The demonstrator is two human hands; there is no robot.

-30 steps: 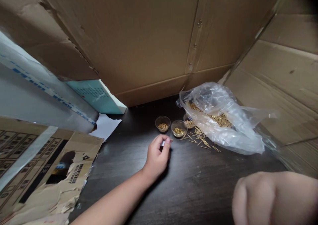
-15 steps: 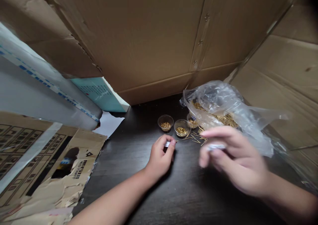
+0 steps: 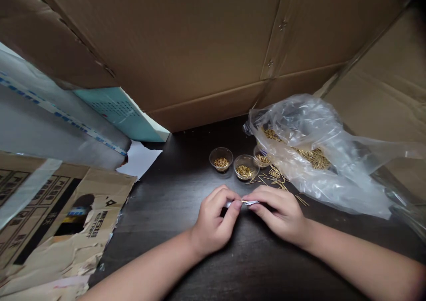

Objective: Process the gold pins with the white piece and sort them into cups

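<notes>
Silvery strip (image 3: 250,202) pinched between left hand (image 3: 214,219) and right hand (image 3: 276,213).

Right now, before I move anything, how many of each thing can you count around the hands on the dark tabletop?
Small round clear plastic cups of gold-coloured pins: 3
Clear plastic bag: 1
Bare hands, left hand and right hand: 2
Small silvery strip: 1
Total: 7
Loose gold-coloured pins: too many to count, left out.
</notes>
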